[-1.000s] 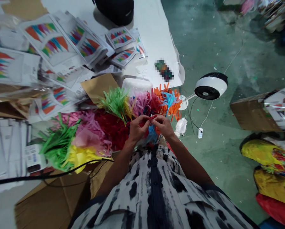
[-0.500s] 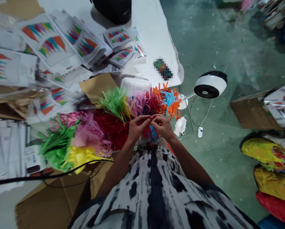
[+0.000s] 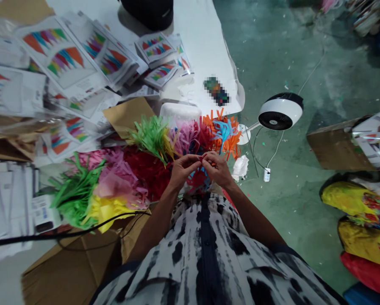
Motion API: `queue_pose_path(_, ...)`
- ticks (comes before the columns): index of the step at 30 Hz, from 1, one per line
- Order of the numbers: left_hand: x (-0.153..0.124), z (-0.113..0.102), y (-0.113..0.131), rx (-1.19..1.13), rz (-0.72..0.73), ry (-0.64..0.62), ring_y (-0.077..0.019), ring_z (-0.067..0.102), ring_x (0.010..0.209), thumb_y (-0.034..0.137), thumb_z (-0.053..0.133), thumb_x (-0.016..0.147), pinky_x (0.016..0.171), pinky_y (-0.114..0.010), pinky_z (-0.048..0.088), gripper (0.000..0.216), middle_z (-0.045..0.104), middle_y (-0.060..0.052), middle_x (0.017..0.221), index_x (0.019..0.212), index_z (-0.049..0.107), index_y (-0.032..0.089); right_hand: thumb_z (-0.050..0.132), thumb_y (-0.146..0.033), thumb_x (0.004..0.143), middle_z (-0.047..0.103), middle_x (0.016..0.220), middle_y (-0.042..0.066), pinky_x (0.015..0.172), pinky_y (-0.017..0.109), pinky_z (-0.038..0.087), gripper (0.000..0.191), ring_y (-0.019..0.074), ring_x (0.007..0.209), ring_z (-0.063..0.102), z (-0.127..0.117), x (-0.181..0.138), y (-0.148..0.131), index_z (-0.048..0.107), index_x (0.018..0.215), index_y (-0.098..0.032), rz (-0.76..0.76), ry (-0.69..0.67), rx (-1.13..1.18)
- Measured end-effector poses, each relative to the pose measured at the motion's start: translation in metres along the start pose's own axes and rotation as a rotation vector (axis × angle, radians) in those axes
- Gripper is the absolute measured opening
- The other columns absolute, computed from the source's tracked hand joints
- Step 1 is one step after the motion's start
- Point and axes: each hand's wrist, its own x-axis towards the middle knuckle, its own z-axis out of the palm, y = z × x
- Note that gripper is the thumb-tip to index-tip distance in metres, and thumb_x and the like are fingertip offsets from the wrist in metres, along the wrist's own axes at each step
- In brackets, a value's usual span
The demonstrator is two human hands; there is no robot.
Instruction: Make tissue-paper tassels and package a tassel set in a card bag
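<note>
My left hand (image 3: 181,169) and my right hand (image 3: 217,168) meet in front of my chest, fingers pinched together on a small red paper tassel piece (image 3: 203,157). Blue and red fringe strips (image 3: 198,178) hang below my hands. Just beyond lie heaps of cut paper fringe: green (image 3: 151,136), pink (image 3: 186,137), orange with blue (image 3: 225,132), dark red (image 3: 145,169). More green (image 3: 73,192) and yellow fringe (image 3: 109,209) lies to my left.
Printed packaging cards (image 3: 65,59) with coloured tassel pictures cover the white table (image 3: 205,46). A cardboard box (image 3: 72,267) with a black cable (image 3: 50,236) sits at lower left. A small white fan (image 3: 280,113) stands on the green floor, with coloured bags (image 3: 358,220) at right.
My hands stay together, shifting very slightly while fingers work the red piece. The view has drifted a little.
</note>
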Motion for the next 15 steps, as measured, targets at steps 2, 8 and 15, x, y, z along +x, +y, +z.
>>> queue_pose_path(2, 0.001, -0.001, 0.000, 0.007, -0.007, -0.002, -0.0173, 0.072, 0.080, 0.040, 0.090, 0.074, 0.079, -0.030, 0.058, 0.030, 0.079, -0.004, 0.090, 0.095, 0.082, 0.020, 0.058, -0.032, 0.096, 0.064, 0.101, 0.006, 0.080, 0.032, 0.049, 0.019, 0.0197, 0.094, 0.062, 0.000, 0.001, -0.001, 0.062, 0.080, -0.023, -0.031, -0.003, -0.030)
queue_pose_path(8, 0.005, 0.004, 0.002, 0.137, 0.101, 0.128, -0.0160, 0.068, 0.074, 0.047, 0.081, 0.084, 0.074, -0.028, 0.055, 0.027, 0.076, -0.002, 0.081, 0.087, 0.080, 0.021, 0.061, -0.032, 0.096, 0.066, 0.101, 0.005, 0.079, 0.032, 0.048, 0.014, 0.0187, 0.089, 0.062, 0.003, 0.003, 0.004, 0.063, 0.085, -0.023, -0.018, 0.035, -0.054)
queue_pose_path(15, 0.010, 0.011, 0.007, 0.262, 0.189, 0.141, -0.0162, 0.069, 0.071, 0.051, 0.068, 0.095, 0.075, -0.028, 0.051, 0.027, 0.074, 0.000, 0.075, 0.095, 0.072, 0.024, 0.065, -0.043, 0.095, 0.066, 0.117, 0.007, 0.071, 0.031, 0.052, 0.027, 0.0193, 0.090, 0.063, 0.000, 0.006, 0.012, 0.068, 0.117, -0.028, 0.125, 0.169, 0.089)
